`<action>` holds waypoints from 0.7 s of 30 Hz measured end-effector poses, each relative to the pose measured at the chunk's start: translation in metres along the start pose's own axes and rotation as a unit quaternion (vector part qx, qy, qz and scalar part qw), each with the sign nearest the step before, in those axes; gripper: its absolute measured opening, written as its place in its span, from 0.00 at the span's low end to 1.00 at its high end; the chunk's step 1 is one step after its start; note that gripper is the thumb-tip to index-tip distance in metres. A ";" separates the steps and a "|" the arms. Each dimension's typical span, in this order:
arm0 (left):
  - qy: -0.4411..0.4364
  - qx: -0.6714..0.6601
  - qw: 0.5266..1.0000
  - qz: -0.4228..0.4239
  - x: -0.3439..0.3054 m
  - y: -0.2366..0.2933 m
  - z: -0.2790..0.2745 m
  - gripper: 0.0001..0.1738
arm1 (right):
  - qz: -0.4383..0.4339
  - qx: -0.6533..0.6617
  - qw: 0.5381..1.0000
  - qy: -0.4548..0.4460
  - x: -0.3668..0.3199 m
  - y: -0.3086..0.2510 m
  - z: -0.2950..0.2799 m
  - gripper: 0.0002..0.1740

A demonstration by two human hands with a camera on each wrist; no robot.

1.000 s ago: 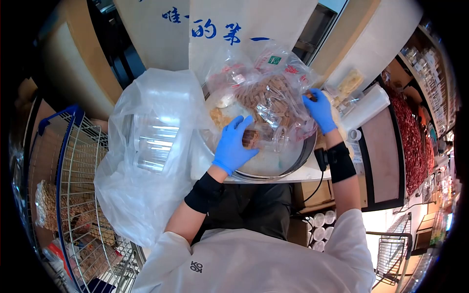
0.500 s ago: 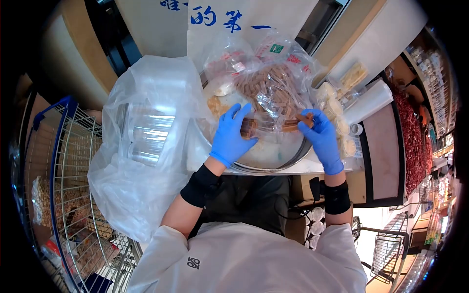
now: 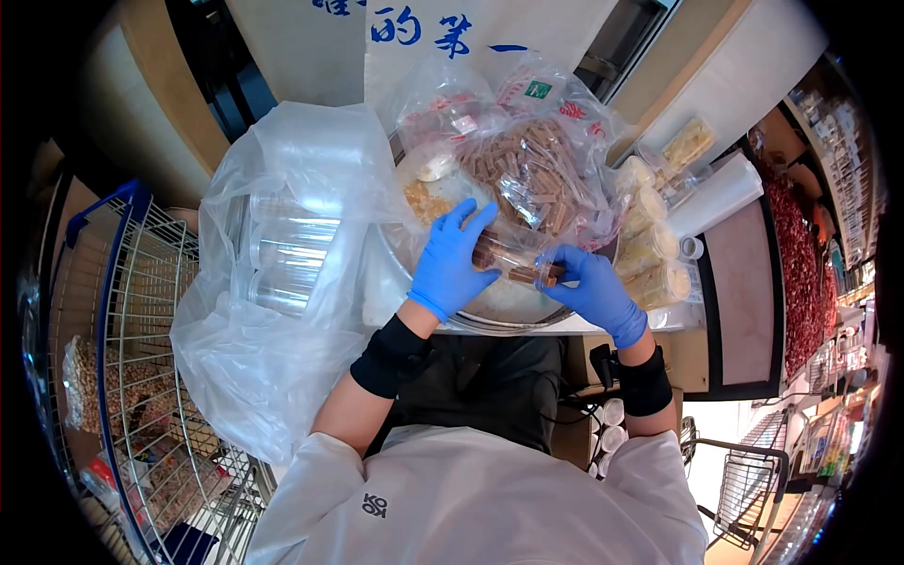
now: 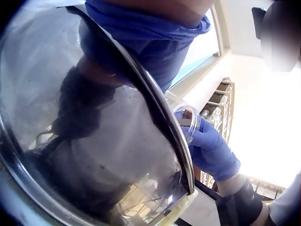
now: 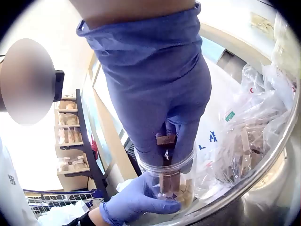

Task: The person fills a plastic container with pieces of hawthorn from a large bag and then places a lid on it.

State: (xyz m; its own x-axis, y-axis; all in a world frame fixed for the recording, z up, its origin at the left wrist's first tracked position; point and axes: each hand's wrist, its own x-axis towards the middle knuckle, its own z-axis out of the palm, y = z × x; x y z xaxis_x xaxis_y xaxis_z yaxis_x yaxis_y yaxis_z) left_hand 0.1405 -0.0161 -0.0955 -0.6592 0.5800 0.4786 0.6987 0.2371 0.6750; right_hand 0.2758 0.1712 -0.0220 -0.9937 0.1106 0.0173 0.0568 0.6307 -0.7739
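Observation:
My gloved left hand (image 3: pixel 450 266) holds a clear plastic jar (image 3: pixel 513 256) tilted over the round metal tray (image 3: pixel 508 328). Its mouth faces my right hand, and brown sticks lie inside it. At that mouth my gloved right hand (image 3: pixel 598 294) pinches several brown sticks (image 5: pixel 165 141), its fingertips inside the rim in the right wrist view. Behind the jar, a clear bag (image 3: pixel 603 151) lies spread in the tray with a heap of the same brown sticks (image 3: pixel 532 174). In the left wrist view the tray's wall hides most of the left hand (image 4: pixel 141 47).
To the left, a large translucent bag (image 3: pixel 282 358) holds stacked clear jars (image 3: pixel 297 250). Filled tubs (image 3: pixel 650 250) and a plastic roll (image 3: pixel 720 193) line the right side. A shopping cart (image 3: pixel 122 311) stands at far left. Crumbly yellow pieces (image 3: pixel 424 200) lie in the tray.
My right hand has come from the bag's right side toward me and left, bringing brown sticks to the jar's mouth and into it. The left hand keeps its hold on the jar.

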 end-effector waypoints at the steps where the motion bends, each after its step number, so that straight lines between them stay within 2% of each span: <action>1: -0.010 -0.001 1.000 -0.002 0.000 0.001 0.000 0.50 | -0.008 -0.016 1.000 -0.007 0.000 0.000 -0.001 0.17; 5: -0.014 -0.006 1.000 -0.008 0.000 0.002 -0.001 0.50 | 0.014 -0.027 0.999 0.026 -0.003 -0.002 0.008 0.15; 7: -0.008 -0.009 1.000 -0.005 0.000 0.001 0.000 0.50 | -0.006 0.050 0.990 0.133 -0.003 0.013 0.021 0.16; 8: -0.008 -0.009 1.000 -0.005 0.000 0.001 0.001 0.50 | -0.006 0.050 0.990 0.133 -0.002 0.019 0.028 0.16; 10: -0.001 -0.010 1.000 -0.006 0.000 0.000 0.002 0.50 | -0.004 0.218 0.960 0.175 0.001 0.026 0.039 0.17; 14: 0.004 -0.004 1.000 -0.005 0.000 -0.002 0.002 0.51 | 0.017 0.211 0.969 0.126 0.002 0.013 0.031 0.17; 16: -0.001 -0.010 1.000 0.014 0.000 -0.002 0.001 0.51 | 0.076 0.269 0.957 0.080 0.002 0.005 0.026 0.15; 21: -0.017 0.006 1.000 0.014 0.000 0.001 -0.001 0.52 | 0.102 0.218 0.971 -0.004 -0.001 0.010 0.013 0.20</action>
State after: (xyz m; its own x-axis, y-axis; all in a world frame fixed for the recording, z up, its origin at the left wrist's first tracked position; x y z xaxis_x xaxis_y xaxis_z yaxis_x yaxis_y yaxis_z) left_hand 0.1411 -0.0163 -0.0944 -0.6299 0.6130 0.4768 0.7199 0.2306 0.6546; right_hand 0.2764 0.1672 -0.0386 -0.9667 0.1918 -0.1692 0.2090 0.2107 -0.9550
